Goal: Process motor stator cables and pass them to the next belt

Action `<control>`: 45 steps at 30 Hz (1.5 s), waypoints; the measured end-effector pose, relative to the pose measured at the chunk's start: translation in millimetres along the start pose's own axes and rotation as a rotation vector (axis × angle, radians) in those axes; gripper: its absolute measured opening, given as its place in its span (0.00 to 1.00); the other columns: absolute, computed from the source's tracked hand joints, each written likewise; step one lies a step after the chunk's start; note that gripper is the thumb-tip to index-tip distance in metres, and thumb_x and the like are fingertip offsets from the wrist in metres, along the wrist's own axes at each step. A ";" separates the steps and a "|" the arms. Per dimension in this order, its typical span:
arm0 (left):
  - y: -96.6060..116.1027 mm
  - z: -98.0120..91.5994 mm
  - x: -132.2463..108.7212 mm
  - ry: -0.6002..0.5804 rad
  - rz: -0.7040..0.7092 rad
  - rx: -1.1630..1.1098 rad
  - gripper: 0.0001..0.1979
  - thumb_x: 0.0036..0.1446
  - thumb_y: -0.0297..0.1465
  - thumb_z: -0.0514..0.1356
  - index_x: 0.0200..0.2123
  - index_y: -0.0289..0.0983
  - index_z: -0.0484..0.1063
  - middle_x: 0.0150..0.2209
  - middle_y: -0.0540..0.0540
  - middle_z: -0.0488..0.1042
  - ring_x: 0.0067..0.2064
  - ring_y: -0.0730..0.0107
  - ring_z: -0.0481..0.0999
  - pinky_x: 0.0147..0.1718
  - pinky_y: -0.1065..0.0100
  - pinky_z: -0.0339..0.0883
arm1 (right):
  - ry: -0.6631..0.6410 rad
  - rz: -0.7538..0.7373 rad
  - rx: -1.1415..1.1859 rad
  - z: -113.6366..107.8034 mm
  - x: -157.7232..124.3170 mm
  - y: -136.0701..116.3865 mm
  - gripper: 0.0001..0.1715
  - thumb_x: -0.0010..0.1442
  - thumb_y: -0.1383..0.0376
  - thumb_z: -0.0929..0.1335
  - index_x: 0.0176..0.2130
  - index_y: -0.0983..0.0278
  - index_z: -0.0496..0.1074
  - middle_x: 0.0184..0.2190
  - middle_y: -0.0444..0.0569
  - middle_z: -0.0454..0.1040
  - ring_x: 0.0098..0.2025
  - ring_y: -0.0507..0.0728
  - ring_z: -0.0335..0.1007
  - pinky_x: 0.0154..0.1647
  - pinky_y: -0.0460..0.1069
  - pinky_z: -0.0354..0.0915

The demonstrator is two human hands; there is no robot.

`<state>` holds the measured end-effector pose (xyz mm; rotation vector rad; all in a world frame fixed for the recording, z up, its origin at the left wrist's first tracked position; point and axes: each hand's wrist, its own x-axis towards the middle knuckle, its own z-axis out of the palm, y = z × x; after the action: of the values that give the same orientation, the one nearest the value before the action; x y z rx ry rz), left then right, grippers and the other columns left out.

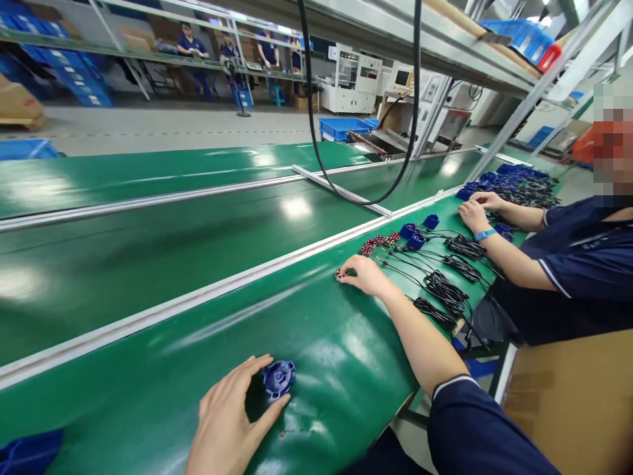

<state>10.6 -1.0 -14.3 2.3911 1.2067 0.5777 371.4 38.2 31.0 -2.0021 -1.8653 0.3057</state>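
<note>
The long green tabletop (148, 264) fills most of the view, with pale rails dividing it along its length; a black cable loop (316, 132) hangs above its far part. At your right a co-worker (578, 264) in a dark blue shirt sits at the same tabletop; the co-worker's hands (475, 211) rest near a heap of blue parts, well apart from your hands. Between you and this person lie several black cable bundles (445, 290), side by side near the tabletop edge.

Your right hand (363, 274) is stretched forward, palm down, fingers drawn narrow together; the fingertips touch a small red-and-black coil (339, 272) on the tabletop, but I cannot tell if they pinch it. Your left hand (227, 415) is low in the view, fingers wide and curved around a blue round cap (278, 378); the cap lies flat on the tabletop, between thumb and index finger. Beyond the right hand stands a short row of similar coils (380, 241), then some blue caps (413, 235).
</note>
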 end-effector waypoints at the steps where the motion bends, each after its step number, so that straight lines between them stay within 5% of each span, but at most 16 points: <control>1: 1.0 -0.5 0.5 0.008 0.003 -0.018 0.21 0.59 0.45 0.61 0.54 0.46 0.67 0.53 0.45 0.75 0.55 0.49 0.74 0.53 0.49 0.63 | -0.044 -0.051 0.052 8.7 -0.5 -11.9 0.04 0.58 0.67 0.76 0.37 0.61 0.79 0.40 0.46 0.77 0.44 0.52 0.71 0.48 0.46 0.64; 4: 8.1 -4.4 0.0 0.029 -0.022 -0.072 0.22 0.59 0.44 0.63 0.54 0.45 0.69 0.52 0.45 0.76 0.54 0.51 0.75 0.53 0.52 0.64 | -0.144 -0.188 0.189 37.9 -8.2 -50.4 0.08 0.59 0.66 0.75 0.41 0.61 0.78 0.43 0.44 0.78 0.41 0.49 0.72 0.45 0.43 0.65; 7: 16.3 -10.1 0.4 0.026 -0.054 -0.117 0.22 0.58 0.41 0.65 0.53 0.44 0.69 0.51 0.46 0.76 0.52 0.53 0.75 0.53 0.54 0.65 | -0.191 -0.214 0.314 58.2 -21.1 -76.0 0.22 0.57 0.67 0.76 0.50 0.61 0.74 0.45 0.44 0.77 0.31 0.47 0.68 0.40 0.44 0.66; 13: 22.3 -15.6 1.8 -0.001 -0.105 -0.147 0.23 0.57 0.37 0.67 0.54 0.44 0.68 0.51 0.46 0.75 0.53 0.53 0.74 0.53 0.54 0.64 | -0.292 -0.122 0.307 52.1 -42.2 -75.4 0.46 0.51 0.68 0.78 0.64 0.60 0.62 0.47 0.47 0.73 0.28 0.47 0.67 0.38 0.48 0.68; 17: 21.5 -15.3 1.9 -0.024 -0.109 -0.156 0.24 0.58 0.37 0.68 0.55 0.44 0.66 0.52 0.47 0.74 0.54 0.54 0.73 0.54 0.54 0.63 | -0.323 -0.072 0.320 47.8 -46.5 -69.8 0.40 0.55 0.66 0.76 0.63 0.61 0.63 0.37 0.43 0.73 0.29 0.49 0.67 0.36 0.47 0.66; 23: 22.2 -15.5 2.2 -0.034 -0.115 -0.145 0.24 0.58 0.38 0.67 0.55 0.43 0.67 0.52 0.46 0.74 0.54 0.53 0.73 0.53 0.54 0.63 | -0.212 -0.120 0.354 58.4 -43.3 -75.4 0.18 0.58 0.64 0.75 0.49 0.62 0.77 0.29 0.42 0.67 0.29 0.50 0.63 0.35 0.47 0.64; 33: 34.8 -19.7 0.3 0.091 -0.093 -0.257 0.25 0.57 0.31 0.68 0.56 0.43 0.66 0.52 0.47 0.74 0.54 0.58 0.72 0.54 0.57 0.64 | -0.154 -0.318 0.583 15.0 -67.6 -103.9 0.21 0.60 0.56 0.75 0.53 0.55 0.77 0.27 0.42 0.65 0.26 0.50 0.60 0.27 0.46 0.62; 45: 36.5 -13.2 2.3 -0.019 -0.112 -0.337 0.26 0.54 0.28 0.71 0.54 0.42 0.67 0.49 0.49 0.74 0.51 0.60 0.74 0.51 0.58 0.66 | -0.300 -0.481 0.376 32.5 -74.4 -106.9 0.19 0.66 0.58 0.70 0.54 0.59 0.75 0.33 0.46 0.71 0.32 0.52 0.70 0.32 0.48 0.69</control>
<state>28.8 -16.9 16.1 2.0312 1.1260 0.6625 254.2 -26.7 39.0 -1.2693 -2.1972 0.7792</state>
